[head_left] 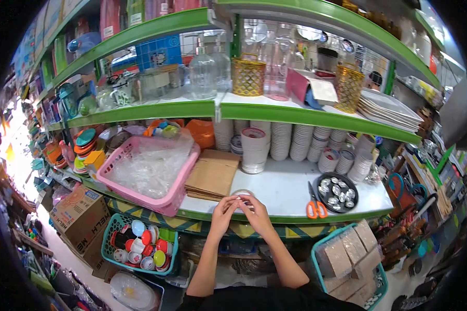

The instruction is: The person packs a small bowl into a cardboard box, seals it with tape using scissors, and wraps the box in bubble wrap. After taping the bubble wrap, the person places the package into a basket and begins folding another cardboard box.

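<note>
My left hand (223, 215) and my right hand (256, 213) meet at the front edge of the white shelf (275, 193). Their fingertips pinch together around something small and whitish that I cannot make out. Just behind the fingers lies a pale ring (243, 192), partly hidden. To the left of my hands rests a stack of flat brown cardboard (213, 173). On the right are scissors with orange handles (316, 209), beside a round black tray (339, 206) of shiny silvery pieces (342, 194).
A pink basket (177, 199) of clear plastic bags stands left on the shelf. Stacked white cups (281, 142) line the back. Below are a teal basket (109, 249) of colourful lids and another teal basket (319, 272) of wrapped brown packs. A green-edged shelf (316, 118) hangs above.
</note>
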`<state>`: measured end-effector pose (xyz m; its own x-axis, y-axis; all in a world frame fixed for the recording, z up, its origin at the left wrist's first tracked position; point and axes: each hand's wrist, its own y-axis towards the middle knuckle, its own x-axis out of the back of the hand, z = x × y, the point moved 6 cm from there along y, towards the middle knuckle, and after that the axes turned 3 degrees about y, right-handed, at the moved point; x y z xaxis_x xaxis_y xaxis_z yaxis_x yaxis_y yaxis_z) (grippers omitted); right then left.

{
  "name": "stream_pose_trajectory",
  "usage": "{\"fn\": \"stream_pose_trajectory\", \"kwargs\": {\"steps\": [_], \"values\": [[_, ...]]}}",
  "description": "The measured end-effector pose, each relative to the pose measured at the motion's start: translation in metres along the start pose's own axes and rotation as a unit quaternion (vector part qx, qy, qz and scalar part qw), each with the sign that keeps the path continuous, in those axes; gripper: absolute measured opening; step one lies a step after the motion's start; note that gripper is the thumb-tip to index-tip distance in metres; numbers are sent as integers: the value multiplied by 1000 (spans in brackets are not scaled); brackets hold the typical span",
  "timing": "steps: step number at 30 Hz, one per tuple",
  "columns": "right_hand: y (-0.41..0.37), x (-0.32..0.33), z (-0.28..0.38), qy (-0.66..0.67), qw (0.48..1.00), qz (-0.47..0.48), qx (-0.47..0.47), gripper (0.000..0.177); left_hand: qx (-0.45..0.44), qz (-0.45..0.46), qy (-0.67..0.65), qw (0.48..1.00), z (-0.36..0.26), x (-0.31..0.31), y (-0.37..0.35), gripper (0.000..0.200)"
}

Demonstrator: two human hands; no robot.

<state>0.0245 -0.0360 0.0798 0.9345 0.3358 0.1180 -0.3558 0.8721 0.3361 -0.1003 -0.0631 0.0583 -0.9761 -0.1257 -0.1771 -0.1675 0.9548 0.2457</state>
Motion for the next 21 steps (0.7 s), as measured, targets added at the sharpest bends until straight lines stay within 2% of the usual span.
{"fn": "stream_pose_trajectory", "kwargs": {"steps": [1, 2, 4, 6, 7, 8, 9, 11, 14, 18, 21], "values": [[8, -7, 10, -90, 992, -27, 89, 25, -2, -13, -1, 1000, -1, 9, 3, 26], [15, -16, 8, -86, 992, -21, 90, 25, -3, -19, 2, 1000, 1, 19, 6, 26], [24, -30, 19, -265, 943, -47, 196, 22, -16, -40, 9, 999, 8, 39, 11, 31], [38, -45, 14, -270, 941, -45, 199, 20, -7, -76, 28, 997, 13, 55, 13, 39], [46, -53, 9, -263, 942, -25, 209, 22, 3, -108, 44, 993, 15, 65, 12, 47], [50, -61, 3, -256, 942, -5, 218, 24, 6, -114, 45, 992, 18, 69, 12, 47], [53, -67, 1, -254, 943, 0, 216, 24, 15, -145, 13, 989, 21, 75, 11, 53], [60, -79, 5, -343, 901, -13, 266, 28, 19, -179, -6, 984, 28, 83, 15, 63], [67, -90, 2, -363, 895, -31, 256, 31, 5, -235, -41, 971, 37, 90, 16, 64], [75, -91, -13, -387, 884, -44, 257, 33, -18, -225, -86, 970, 45, 93, 18, 62], [77, -85, -17, -363, 906, -18, 219, 33, -12, -222, -129, 967, 52, 95, 16, 62]]}}
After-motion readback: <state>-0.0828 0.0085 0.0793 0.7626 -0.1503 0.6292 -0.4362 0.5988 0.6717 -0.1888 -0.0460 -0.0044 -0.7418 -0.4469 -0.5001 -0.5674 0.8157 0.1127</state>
